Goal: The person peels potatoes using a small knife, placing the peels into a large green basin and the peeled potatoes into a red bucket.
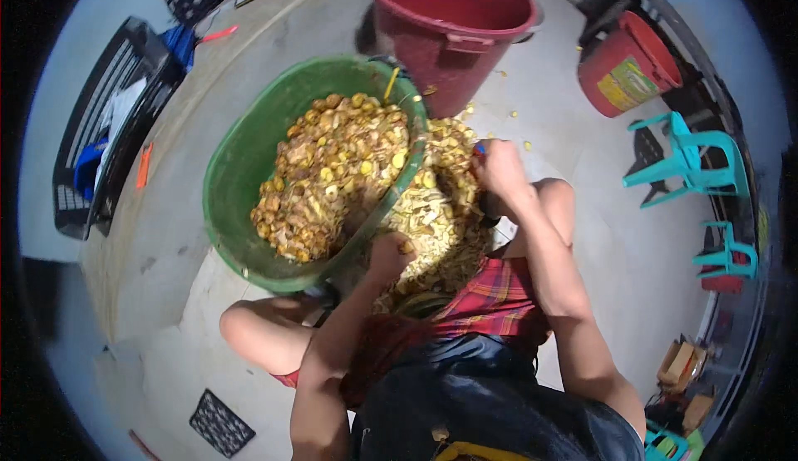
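Observation:
A large green plastic tub (237, 170) stands tilted on its edge, full of yellow-brown cut fruit pieces (332, 174). More of the same pieces lie in a heap (445, 203) on the floor beside it, between my knees. My left hand (389, 255) grips the tub's lower rim, fingers closed around it. My right hand (497, 168) is closed at the far side of the heap, next to the tub's upper rim; something small and blue shows at its fingers, and I cannot tell what it is.
A dark red bucket (453, 24) stands just beyond the tub. A smaller red bucket (628, 66) is at the upper right. Teal plastic chairs (686, 162) line the right side. A black crate (112, 128) sits at the left. Loose pieces dot the concrete floor.

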The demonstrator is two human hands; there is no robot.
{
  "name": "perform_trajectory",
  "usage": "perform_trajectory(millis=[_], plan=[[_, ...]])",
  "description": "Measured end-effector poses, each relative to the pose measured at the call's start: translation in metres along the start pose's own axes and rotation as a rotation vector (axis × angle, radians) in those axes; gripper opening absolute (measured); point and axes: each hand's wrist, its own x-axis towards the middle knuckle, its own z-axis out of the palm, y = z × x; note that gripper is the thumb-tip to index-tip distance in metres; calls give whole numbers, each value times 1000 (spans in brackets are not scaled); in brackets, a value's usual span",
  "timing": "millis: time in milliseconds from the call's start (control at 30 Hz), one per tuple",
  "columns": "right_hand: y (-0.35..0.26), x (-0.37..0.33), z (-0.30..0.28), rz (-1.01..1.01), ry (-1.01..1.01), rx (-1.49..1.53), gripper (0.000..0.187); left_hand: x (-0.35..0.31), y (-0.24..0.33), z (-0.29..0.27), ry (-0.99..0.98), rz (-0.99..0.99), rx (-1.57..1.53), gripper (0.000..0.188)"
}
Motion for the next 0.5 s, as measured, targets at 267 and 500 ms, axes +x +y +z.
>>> perform_trajectory(millis=[267,500], plan=[[-6,17,23,-5,-173,54,17,34,-6,-23,-8,-255,-485,33],[-15,45,28,14,-267,18,17,105,-155,-184,609,-422,-605,17]])
